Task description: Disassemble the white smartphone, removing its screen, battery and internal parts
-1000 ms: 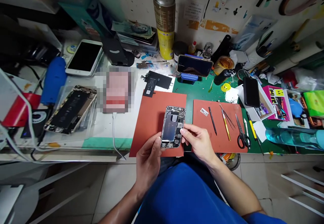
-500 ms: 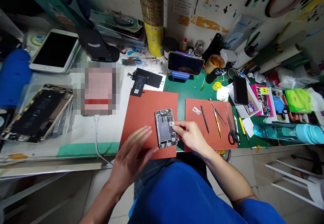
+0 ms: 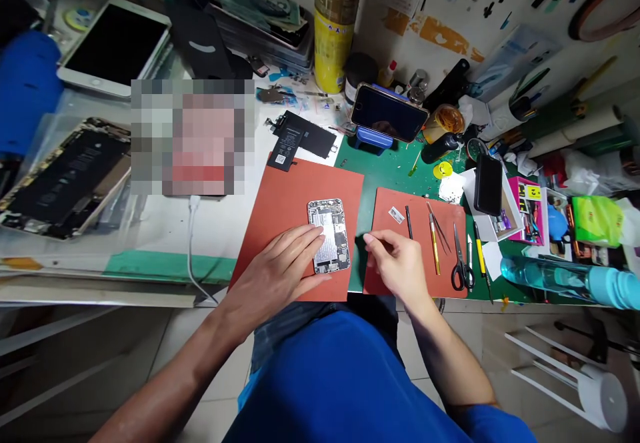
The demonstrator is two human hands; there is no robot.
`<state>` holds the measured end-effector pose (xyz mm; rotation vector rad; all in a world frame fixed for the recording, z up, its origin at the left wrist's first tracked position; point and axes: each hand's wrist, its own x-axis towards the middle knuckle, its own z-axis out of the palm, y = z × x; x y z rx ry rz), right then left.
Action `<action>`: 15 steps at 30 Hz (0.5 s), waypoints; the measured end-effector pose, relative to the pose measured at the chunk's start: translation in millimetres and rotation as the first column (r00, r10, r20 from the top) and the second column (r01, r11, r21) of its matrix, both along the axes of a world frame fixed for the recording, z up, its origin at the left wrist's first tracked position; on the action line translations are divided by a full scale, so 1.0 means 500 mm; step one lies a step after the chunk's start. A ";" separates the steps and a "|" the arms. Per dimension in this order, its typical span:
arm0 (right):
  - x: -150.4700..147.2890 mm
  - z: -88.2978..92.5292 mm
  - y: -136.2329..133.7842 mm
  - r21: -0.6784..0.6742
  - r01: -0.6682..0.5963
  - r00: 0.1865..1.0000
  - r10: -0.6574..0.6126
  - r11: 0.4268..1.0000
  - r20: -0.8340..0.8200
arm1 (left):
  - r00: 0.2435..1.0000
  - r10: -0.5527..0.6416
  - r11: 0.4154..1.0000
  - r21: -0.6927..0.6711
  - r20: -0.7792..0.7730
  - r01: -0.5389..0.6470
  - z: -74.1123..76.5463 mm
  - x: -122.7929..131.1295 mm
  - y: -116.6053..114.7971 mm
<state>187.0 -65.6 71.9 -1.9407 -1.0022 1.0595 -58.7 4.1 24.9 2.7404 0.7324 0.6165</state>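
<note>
An opened smartphone [image 3: 340, 233] with its circuit board and bare inner frame showing lies on the left reddish-brown mat [image 3: 285, 196]. My left hand [image 3: 287, 263] rests flat from the left, fingers stretched over the phone's left side. To the phone's right, apart from it, my right hand [image 3: 395, 256] hovers by the gap between the mats, thumb and index pinched. Whatever may be in that pinch is too small to make out. On the right mat [image 3: 385, 276] lie a black pry stick [image 3: 409, 221], tweezers [image 3: 440, 226], a yellow-handled tool [image 3: 434, 243] and scissors [image 3: 459, 259].
Two black batteries [image 3: 287, 146] lie above the left mat. A phone on a blue stand [image 3: 375, 137] and a spray can [image 3: 333, 49] are at the back. A blue water bottle [image 3: 555, 276] lies at the right; another opened phone [image 3: 65, 176] is far left.
My right hand has left the phone's right edge and moved right, still pinched. My left hand has come right onto the phone. The camera view has shifted.
</note>
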 end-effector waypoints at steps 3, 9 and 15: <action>0.036 0.010 -0.058 0.057 0.156 0.979 -0.162 0.986 0.124 | 1.000 -0.003 0.999 0.043 0.014 0.003 0.000 -0.004 0.000; 0.094 -0.006 -0.143 0.078 0.306 0.902 -0.315 0.949 0.296 | 0.998 -0.058 0.996 0.066 0.012 0.057 0.005 0.002 0.009; 0.109 -0.017 -0.143 0.173 0.205 0.818 -0.266 0.963 0.510 | 0.986 -0.149 0.983 0.097 -0.077 0.156 0.005 0.013 0.019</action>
